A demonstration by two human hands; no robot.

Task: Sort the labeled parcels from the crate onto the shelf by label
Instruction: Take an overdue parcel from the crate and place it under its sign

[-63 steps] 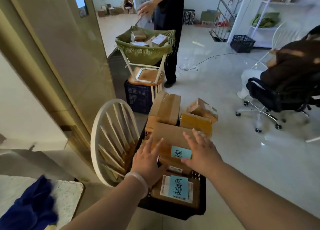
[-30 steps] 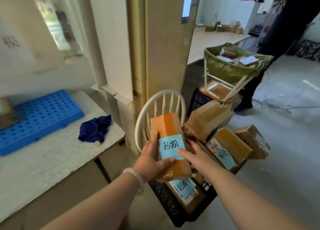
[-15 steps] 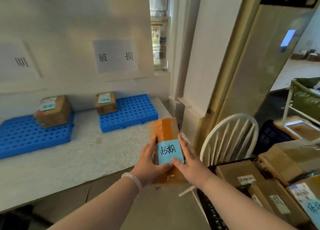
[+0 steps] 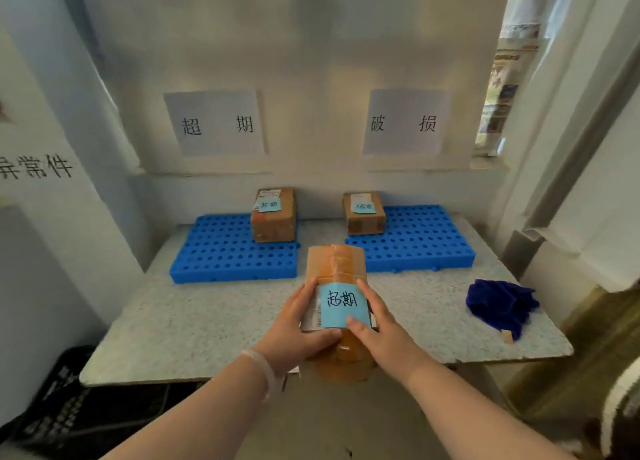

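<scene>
parcel: brown card under shiny tape, held in the air over the near edge of the table, long axis pointing away from the person. blue note on its top face, handwritten 超期.

left grip clasps the parcel's left side, thumb laid across the near end below the note, fingers along the edge. right grip clasps the right side, thumb tip at the note's lower right corner. pale band on the left wrist.

beyond the parcel, to its left: blue perforated mat on the table, with a taped box at its far right corner. the box carries a blue note too blurred to read.

beyond the parcel, to its right: second blue mat, with a smaller box at its far left corner, also blue-noted.

on the wall high beyond the parcel: paper sign 超期 to the left, paper sign 破损 to the right.

right of the parcel, well apart: dark blue cloth, crumpled on the table.
</scene>
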